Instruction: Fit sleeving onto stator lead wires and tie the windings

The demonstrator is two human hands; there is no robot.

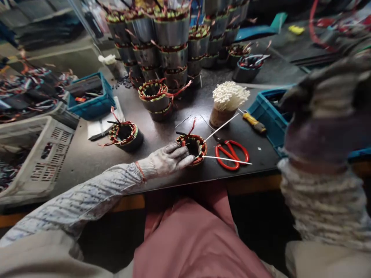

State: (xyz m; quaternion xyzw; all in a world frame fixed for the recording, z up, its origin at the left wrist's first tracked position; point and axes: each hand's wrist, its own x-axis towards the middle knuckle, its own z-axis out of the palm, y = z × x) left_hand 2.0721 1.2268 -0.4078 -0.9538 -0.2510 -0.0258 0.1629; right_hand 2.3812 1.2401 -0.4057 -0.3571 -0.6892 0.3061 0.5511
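My left hand [171, 159], in a greyish-white glove, grips the near left rim of a motor stator [199, 157] with copper windings. Two thin white strips, an upper strip [222, 127] and a lower strip [228, 158], stick out from its right side. A reddish wire and a black sleeve rise from its top. My right hand [327, 88], gloved and smeared by motion, is raised at the far right above a blue bin [268, 119]; its fingers cannot be made out. Red-handled scissors [232, 153] lie right of the stator.
Stacked stators [171, 33] stand at the back. Another stator [124, 136] sits to the left, near a second blue bin [92, 102] and a white crate [43, 154]. A bundle of white strips [228, 96] and a yellow-handled tool [254, 122] are behind the scissors.
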